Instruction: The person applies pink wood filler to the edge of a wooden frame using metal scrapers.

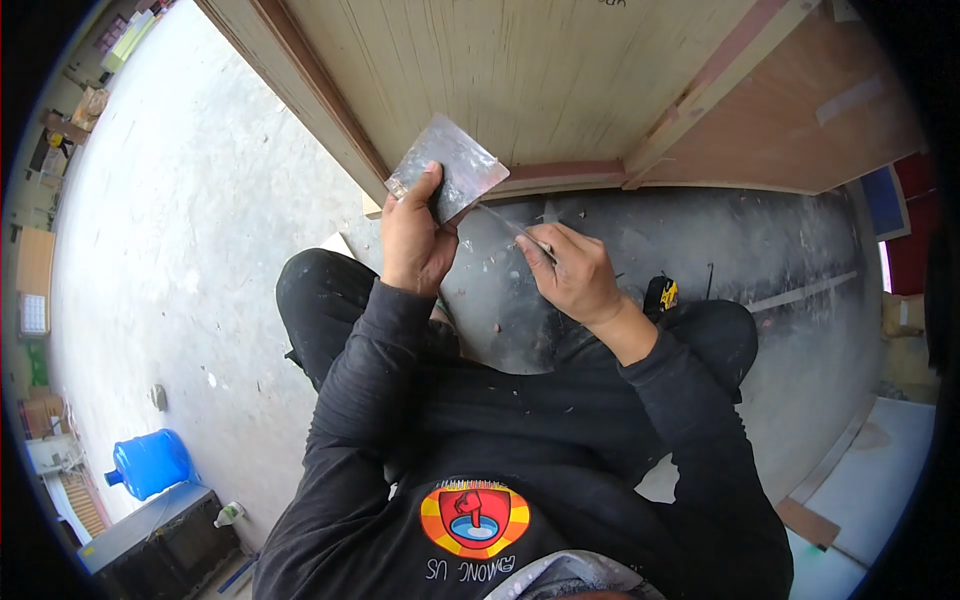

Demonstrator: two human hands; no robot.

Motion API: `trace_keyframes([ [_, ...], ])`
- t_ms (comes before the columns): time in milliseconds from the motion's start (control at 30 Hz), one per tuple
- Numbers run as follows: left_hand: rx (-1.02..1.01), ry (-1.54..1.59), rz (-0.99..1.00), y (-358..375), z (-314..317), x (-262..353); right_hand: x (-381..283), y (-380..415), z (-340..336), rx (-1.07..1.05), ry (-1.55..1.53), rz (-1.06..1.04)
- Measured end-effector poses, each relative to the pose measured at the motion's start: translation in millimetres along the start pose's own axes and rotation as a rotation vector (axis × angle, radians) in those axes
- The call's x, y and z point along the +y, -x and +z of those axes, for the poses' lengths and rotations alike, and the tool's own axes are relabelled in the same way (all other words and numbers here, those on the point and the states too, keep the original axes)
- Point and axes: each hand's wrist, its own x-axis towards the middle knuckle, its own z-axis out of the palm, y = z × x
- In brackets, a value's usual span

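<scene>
A flat, smeared square plate [455, 170] is held up in my left hand [418, 230], its thumb lying over the near corner and the other fingers underneath. To its right, my right hand [575, 265] pinches a thin tool [505, 220] between thumb and fingers. The tool's slim end points up and left towards the plate's lower right edge; whether it touches the plate I cannot tell. Just beyond both hands stands a wooden cabinet or panel [500, 90] with a framed edge.
My bent legs are on either side, knees out. A yellow and black item [665, 294] lies near my right leg. A blue water jug [155, 463] and a dark box [165, 545] are at the lower left. White boards [880, 480] lie at the lower right.
</scene>
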Motion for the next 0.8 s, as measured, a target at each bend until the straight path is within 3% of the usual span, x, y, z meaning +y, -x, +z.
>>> trace_keyframes([
  [33,0.0,0.0,0.004,-0.9,0.0,0.2,-1.7,1.5,0.3,-0.039,-0.024,0.048],
  [67,-0.035,-0.035,0.17,-1.6,0.2,0.5,-3.7,1.5,-2.3,-0.04,-0.027,0.042],
  [100,-0.068,-0.071,0.337,-2.0,0.1,1.3,-6.8,0.0,-7.9,-0.021,-0.074,0.198],
  [133,-0.064,-0.068,0.343,-1.5,-0.3,2.5,-8.0,-1.7,-11.6,-0.003,-0.122,0.355],
  [200,-0.075,-0.19,0.447,0.9,0.1,2.4,-2.7,-7.6,-8.3,0.069,-0.203,0.349],
  [267,-0.087,-0.213,0.472,2.6,1.2,-2.6,0.0,-8.7,1.8,0.213,-0.785,0.63],
  [300,-0.1,-0.24,0.497,3.6,2.1,-5.2,-11.7,-14.5,-5.8,0.168,-0.973,0.742],
  [433,-0.115,-0.327,0.547,5.8,3.8,-7.9,-9.6,-16.3,-5.5,0.187,-1.074,0.785],
  [500,-0.209,-0.108,0.288,6.9,6.1,4.9,-0.4,-15.6,-10.9,0.158,-1.075,0.813],
  [533,-0.156,0.008,0.072,3.4,4.7,14.8,3.9,-17.5,-17.1,0.159,-1.078,0.814],
  [600,-0.086,0.23,-0.189,-1.6,-0.3,23.7,9.2,-21.1,-29.0,-0.063,-1.303,1.094],
  [800,-0.487,0.486,-0.636,-6.9,-14.9,0.2,-18.3,-23.1,-22.2,-0.121,-1.306,0.936],
])
